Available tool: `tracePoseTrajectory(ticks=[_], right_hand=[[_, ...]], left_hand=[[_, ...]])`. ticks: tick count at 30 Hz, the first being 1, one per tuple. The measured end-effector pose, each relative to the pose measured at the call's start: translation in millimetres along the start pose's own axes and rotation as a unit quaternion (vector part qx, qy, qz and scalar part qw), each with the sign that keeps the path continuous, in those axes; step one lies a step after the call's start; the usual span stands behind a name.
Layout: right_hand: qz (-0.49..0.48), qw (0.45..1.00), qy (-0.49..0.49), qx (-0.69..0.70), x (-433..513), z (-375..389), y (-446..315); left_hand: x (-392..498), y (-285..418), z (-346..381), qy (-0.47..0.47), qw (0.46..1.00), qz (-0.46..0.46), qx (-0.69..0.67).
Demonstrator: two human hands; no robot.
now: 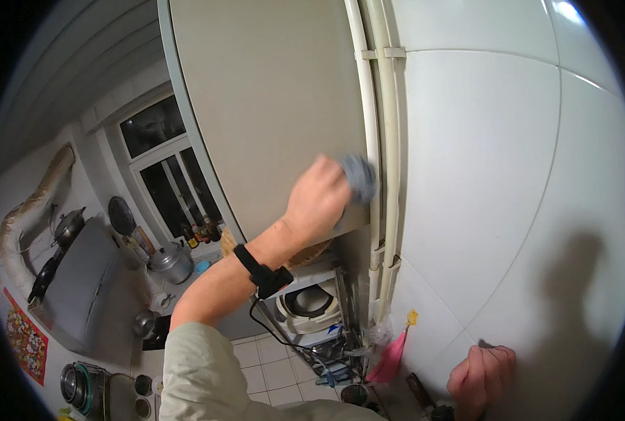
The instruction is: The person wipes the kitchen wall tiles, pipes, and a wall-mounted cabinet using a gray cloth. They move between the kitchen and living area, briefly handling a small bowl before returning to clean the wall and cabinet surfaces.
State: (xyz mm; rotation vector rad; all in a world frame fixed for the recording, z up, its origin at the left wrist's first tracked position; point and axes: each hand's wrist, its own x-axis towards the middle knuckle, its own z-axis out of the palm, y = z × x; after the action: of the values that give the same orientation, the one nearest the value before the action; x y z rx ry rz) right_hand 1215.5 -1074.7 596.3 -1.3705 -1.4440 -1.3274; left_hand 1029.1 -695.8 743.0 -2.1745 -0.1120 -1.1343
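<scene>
A crumpled grey-blue cloth (pixel 359 178) is gripped in my left hand (pixel 320 196). That hand is blurred, and it presses the cloth near the right edge of a beige cabinet side panel (pixel 270 89), close to its lower corner. A black strap with a small device (pixel 270 281) and a cable sits on my left forearm. Low on the right, my right hand (pixel 483 371) is curled into a fist by the white tiled wall (pixel 475 147). I see nothing held in it.
Pale vertical pipes (pixel 391 158) run between panel and wall. Below stands a rack with a white appliance (pixel 308 308). A pink cloth (pixel 389 358) hangs from a yellow hook (pixel 412 317). An aluminium pot (pixel 170 261) and bottles (pixel 199 234) stand by the window.
</scene>
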Motion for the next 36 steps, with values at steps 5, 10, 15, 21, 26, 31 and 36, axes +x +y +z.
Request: tracePoseTrajectory(ticks=[5,10,15,21,26,31,36], right_hand=[[-0.017,0.999,-0.040,-0.021,-10.6,11.4,0.3],[-0.016,0.998,-0.047,-0.034,-12.3,13.3,0.6],[-0.013,0.998,-0.057,-0.024,-12.9,9.7,1.2],[-0.004,0.999,-0.049,-0.002,-19.5,13.0,1.7],[-0.008,0.999,-0.045,0.012,-20.0,12.6,5.9],[-0.014,0.998,-0.055,0.015,-18.6,9.8,7.2],[-0.006,0.998,-0.054,0.007,-15.1,9.2,4.8]], left_hand=[[158.9,-90.4,-8.4,0.381,0.902,-0.158,-0.130],[320.6,-170.6,-27.3,0.287,0.941,-0.163,-0.075],[312.2,-164.4,-27.6,-0.016,0.938,-0.053,0.341],[228.9,-84.9,1.5,0.054,0.964,-0.122,0.229],[187.7,-67.3,17.9,0.114,0.984,-0.124,0.060],[146.1,-37.7,46.6,0.261,0.957,-0.111,-0.055],[92.6,4.3,71.3,0.204,0.961,-0.154,-0.106]])
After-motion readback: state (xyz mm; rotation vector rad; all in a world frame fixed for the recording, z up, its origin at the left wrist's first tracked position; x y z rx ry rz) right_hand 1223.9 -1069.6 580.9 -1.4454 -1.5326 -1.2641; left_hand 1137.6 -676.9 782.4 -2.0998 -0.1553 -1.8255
